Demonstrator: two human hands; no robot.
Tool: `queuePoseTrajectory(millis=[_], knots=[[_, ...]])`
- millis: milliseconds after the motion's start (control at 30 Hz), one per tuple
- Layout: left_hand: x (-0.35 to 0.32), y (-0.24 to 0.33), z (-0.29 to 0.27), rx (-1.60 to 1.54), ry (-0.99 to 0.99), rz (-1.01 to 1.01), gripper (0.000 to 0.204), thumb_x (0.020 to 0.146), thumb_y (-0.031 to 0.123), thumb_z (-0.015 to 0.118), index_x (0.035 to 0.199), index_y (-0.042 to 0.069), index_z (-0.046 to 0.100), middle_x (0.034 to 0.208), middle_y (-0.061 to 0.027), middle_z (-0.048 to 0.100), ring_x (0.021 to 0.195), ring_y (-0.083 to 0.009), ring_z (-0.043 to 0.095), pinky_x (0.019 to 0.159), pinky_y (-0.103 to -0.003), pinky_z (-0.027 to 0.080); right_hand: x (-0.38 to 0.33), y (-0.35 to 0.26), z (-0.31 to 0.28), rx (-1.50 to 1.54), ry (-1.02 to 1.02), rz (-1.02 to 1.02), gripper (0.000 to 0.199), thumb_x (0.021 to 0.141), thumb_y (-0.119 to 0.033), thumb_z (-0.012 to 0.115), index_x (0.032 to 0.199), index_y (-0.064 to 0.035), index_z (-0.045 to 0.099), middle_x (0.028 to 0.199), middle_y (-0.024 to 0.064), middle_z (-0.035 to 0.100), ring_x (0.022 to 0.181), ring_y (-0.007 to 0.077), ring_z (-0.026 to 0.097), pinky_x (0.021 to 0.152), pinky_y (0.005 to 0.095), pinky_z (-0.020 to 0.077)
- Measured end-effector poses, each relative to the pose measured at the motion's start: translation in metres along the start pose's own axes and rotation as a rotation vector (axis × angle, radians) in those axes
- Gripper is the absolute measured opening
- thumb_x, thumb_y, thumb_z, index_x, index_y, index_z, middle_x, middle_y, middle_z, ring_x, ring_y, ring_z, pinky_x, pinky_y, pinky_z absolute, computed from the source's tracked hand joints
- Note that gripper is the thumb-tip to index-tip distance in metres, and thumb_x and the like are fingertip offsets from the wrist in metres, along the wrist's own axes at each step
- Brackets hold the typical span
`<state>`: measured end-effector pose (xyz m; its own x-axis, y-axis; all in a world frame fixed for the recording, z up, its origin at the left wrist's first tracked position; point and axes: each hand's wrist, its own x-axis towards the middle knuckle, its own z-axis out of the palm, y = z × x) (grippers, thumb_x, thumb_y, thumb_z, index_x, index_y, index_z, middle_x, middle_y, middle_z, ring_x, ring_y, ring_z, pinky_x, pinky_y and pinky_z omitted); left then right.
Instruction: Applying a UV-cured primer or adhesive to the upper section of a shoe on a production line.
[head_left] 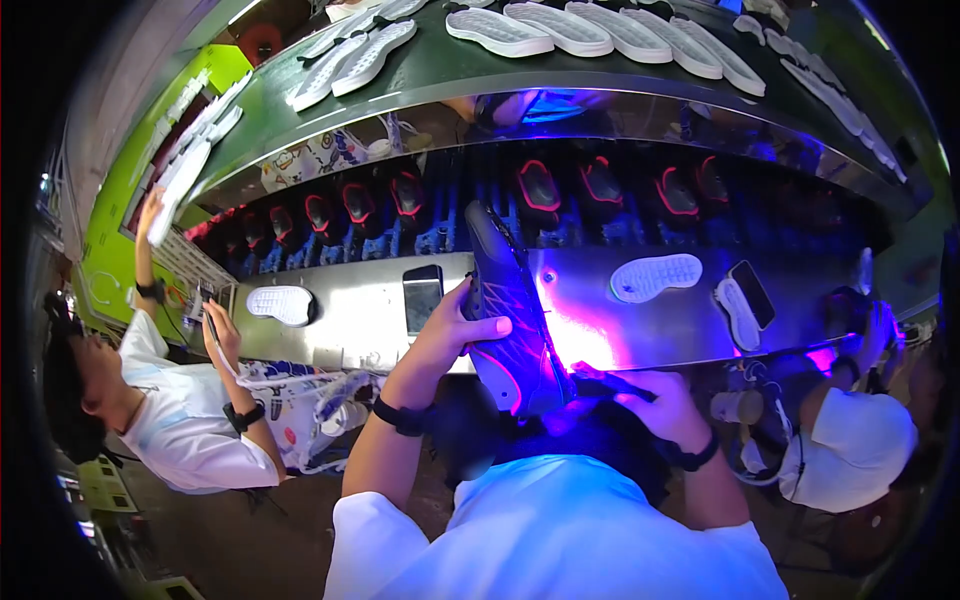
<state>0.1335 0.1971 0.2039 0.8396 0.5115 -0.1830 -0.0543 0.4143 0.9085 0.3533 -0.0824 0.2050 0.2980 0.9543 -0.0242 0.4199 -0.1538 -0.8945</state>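
Head view: a dark shoe upper [510,320] with glowing pink lines is gripped by the left hand [468,325] over the steel bench [350,320]; right hand [655,400] is closed on a dark tool. No sole is attached yet.

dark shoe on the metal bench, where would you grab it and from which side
Probably around its middle, from the person's left. The dark shoe lies lengthwise, pointing away, with its long left flank exposed; the left hand already wraps that flank at mid-length. The right hand sits by the near end holding a dark tool, so that side looks more crowded.
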Motion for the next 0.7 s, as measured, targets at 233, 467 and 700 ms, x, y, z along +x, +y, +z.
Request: queuePoseTrajectory(millis=[233,467,700], knots=[[0.060,0.007,-0.022,-0.018,0.191,-0.098,0.067,0.087,0.015,0.076,0.144,-0.002,0.044,0.116,-0.0089,0.067,0.100,-0.0179,0.070,0.085,-0.030,0.056,0.005,0.105,-0.047,0.368,0.365,0.425,0.050,0.094,-0.003,0.066,0.143,-0.0004,0.053,0.099,0.0079,0.069,0.064,0.0090,0.060,0.056,0.0226,0.0476],[0.275,0.052,-0.150,0.831,0.417,-0.548,0.048,0.083,0.046,0.076,0.108,0.005,0.071,0.077,-0.0056,0.068,0.061,-0.0194,0.067,0.052,-0.034,0.056,0.023,0.151,-0.067,0.552,0.570,0.301,0.039,0.099,-0.002,0.058,0.138,-0.0023,0.057,0.083,0.0016,0.060,0.052,0.0037,0.049,0.042,0.0198,0.0355],[0.387,-0.023,-0.230,1.194,0.414,0.057,0.036,0.086,0.047,0.064,0.088,0.011,0.071,0.077,-0.0070,0.072,0.056,-0.0208,0.068,0.048,-0.035,0.056,0.027,0.157,-0.056,0.526,0.591,0.280,0.046,0.096,0.006,0.060,0.142,-0.0012,0.056,0.079,-0.0015,0.059,0.052,0.0034,0.049,0.045,0.0214,0.0382]])
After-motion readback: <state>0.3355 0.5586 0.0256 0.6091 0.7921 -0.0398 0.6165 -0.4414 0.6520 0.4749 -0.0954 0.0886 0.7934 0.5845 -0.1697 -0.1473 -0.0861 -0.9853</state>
